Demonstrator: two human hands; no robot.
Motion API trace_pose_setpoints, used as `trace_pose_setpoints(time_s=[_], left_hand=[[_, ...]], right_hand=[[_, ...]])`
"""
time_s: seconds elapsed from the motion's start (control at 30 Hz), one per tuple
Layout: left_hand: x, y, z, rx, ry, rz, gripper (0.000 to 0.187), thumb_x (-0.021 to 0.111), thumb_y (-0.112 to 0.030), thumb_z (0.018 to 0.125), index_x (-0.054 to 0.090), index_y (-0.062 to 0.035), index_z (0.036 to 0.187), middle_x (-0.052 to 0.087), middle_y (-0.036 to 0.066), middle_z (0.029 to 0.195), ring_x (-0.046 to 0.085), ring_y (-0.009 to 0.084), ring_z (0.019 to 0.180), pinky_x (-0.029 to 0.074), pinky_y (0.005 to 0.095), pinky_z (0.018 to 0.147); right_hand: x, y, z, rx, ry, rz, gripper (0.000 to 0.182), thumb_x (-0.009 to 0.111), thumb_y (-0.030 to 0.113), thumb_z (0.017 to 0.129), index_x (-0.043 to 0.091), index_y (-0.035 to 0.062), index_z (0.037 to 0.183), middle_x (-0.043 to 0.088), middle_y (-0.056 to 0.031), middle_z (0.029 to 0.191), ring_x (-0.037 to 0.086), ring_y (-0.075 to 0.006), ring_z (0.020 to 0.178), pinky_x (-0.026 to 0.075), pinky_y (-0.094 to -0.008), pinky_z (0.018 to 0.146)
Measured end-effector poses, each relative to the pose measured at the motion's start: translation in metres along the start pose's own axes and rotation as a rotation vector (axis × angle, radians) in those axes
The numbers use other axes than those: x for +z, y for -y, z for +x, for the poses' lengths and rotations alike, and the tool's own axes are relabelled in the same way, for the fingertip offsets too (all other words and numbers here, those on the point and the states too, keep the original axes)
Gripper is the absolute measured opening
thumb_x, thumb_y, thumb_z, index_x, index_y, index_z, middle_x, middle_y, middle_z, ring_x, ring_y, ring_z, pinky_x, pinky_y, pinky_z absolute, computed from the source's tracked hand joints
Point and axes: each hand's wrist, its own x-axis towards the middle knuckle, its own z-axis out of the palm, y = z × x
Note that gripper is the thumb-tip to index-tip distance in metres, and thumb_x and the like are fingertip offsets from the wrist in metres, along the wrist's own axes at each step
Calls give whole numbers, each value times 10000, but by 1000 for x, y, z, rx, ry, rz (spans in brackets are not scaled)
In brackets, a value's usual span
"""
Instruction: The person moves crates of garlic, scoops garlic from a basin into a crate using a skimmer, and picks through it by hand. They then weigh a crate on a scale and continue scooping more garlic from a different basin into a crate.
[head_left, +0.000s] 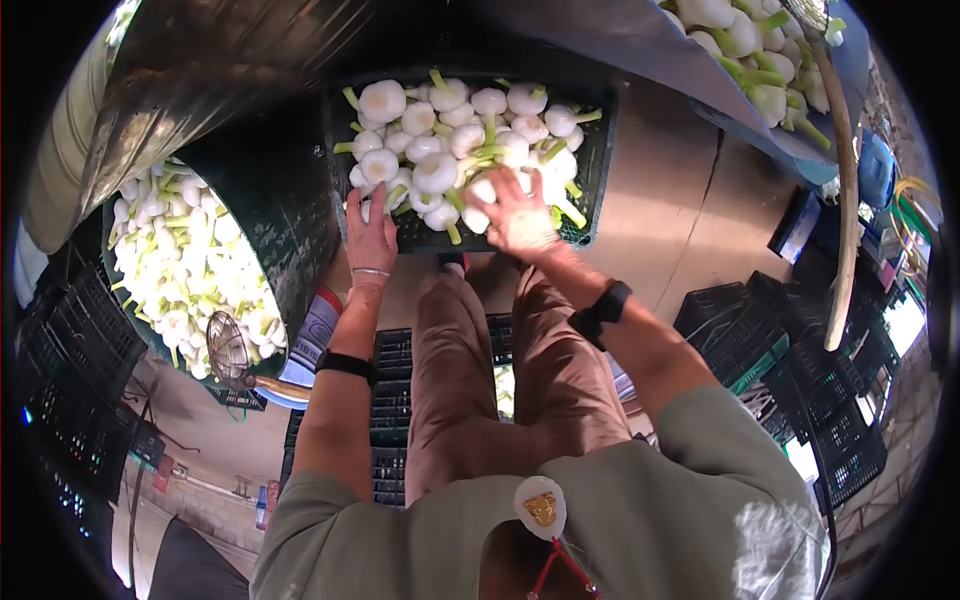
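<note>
A dark plastic crate (602, 190) stands in front of me, heaped with white bulbs (436, 172) that carry short cut green stems. At the crate's near left corner, my left hand (371, 238) reaches in with fingers apart, touching a bulb at the edge of the heap. My right hand (522, 218) lies over the bulbs at the near right, its fingers spread and bent down among them. The undersides of its fingertips are partly hidden. Neither hand shows a bulb lifted clear of the heap.
At left, a big round tub (275, 240) holds many more bulbs, with a wire skimmer (229, 350) at its rim. Another bulb-filled container (800, 150) stands upper right, a wooden pole (846, 200) before it. Black crates (825, 380) are stacked at right; others lie below me.
</note>
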Motion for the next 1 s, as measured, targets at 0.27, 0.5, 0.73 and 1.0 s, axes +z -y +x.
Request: trace_pose_setpoints(time_s=[0.27,0.5,0.73,1.0], left_hand=[[37,-106,-40,-104,194,231,649,675,-384,693,449,-225,1279,235,197,1390,237,429,1265,254,575,985],[34,-50,-17,66,-29,312,407,625,-227,757,548,-289,1152,321,151,1354,299,348,1255,284,529,979],[16,-10,-25,-239,33,348,611,594,-165,764,368,-210,1330,248,128,1416,257,271,1305,258,506,1004],[13,-41,-5,-496,132,314,841,637,-194,648,233,-72,1376,195,161,1434,234,318,1303,226,489,1035]], right_hand=[[-25,-79,14,249,-302,260,655,642,176,677,408,185,1288,360,-156,1306,352,-335,1196,421,-399,896],[-12,3,21,254,-125,77,636,666,237,663,443,186,1256,355,-183,1297,276,-464,1199,410,-507,879],[-65,-53,5,252,-446,54,545,588,227,744,445,121,1259,401,-147,1296,346,-322,1218,315,-473,952],[49,-47,-55,507,-67,43,630,545,264,765,338,-23,1287,470,-162,1211,387,-296,1183,319,-493,925]])
